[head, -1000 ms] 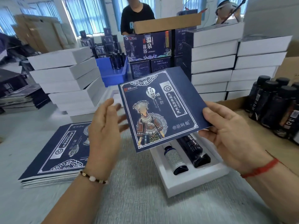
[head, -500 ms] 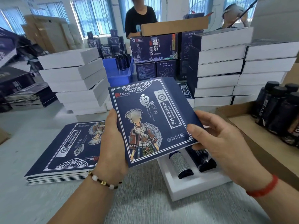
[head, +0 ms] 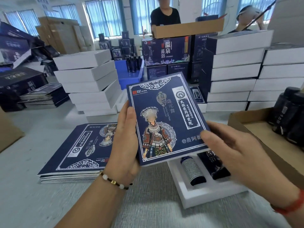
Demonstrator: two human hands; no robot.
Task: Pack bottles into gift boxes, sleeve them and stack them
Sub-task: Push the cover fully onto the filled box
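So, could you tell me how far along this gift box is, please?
Done: two dark bottles already lie in the white foam tray, and sleeved boxes are stacked behind. In hand: the left hand and right hand hold a navy printed sleeve above the tray. Left: sleeving this tray and stacking it; flat sleeves and loose bottles still wait.

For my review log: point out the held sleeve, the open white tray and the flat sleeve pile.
held sleeve (head: pixel 164 119): head view, middle of its printed front.
open white tray (head: pixel 212 194): head view, bare near rim.
flat sleeve pile (head: pixel 79 148): head view, top sheet's printed face.
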